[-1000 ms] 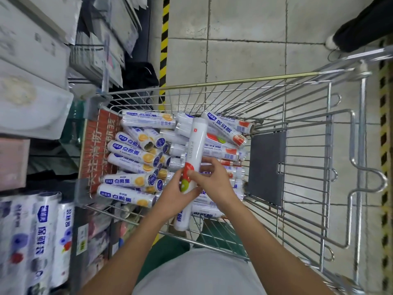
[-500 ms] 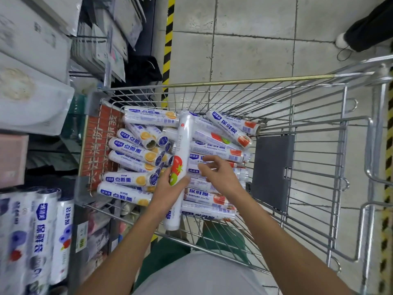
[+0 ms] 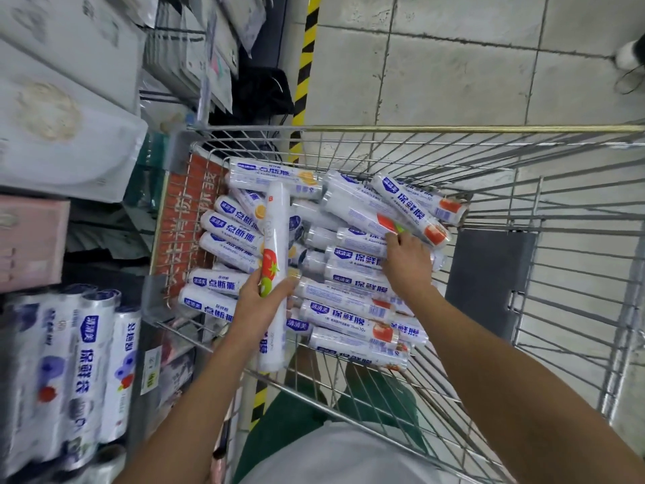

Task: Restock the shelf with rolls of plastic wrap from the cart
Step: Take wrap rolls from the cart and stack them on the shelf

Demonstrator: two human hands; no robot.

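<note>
A wire shopping cart [image 3: 401, 128] holds a pile of several white plastic wrap rolls [image 3: 352, 310] with blue print. My left hand [image 3: 260, 303] grips one long white roll [image 3: 276, 232] with a tomato picture, held upright over the cart's left side. My right hand [image 3: 406, 262] reaches down into the pile, fingers bent onto another tomato-printed roll [image 3: 366, 211] lying slantwise on the pile; whether it grips that roll I cannot tell. The shelf [image 3: 69, 361] at lower left carries upright rolls of the same kind.
Flat white packets [image 3: 66, 110] fill the upper shelves on the left. A yellow-black stripe [image 3: 307, 61] runs along the tiled floor beside the shelf. Another person's shoe [image 3: 628, 54] shows at top right. The cart's grey seat flap [image 3: 488, 284] is on the right.
My right hand let go of the long roll and moved right and forward into the pile. My left hand keeps the roll and carried it leftward.
</note>
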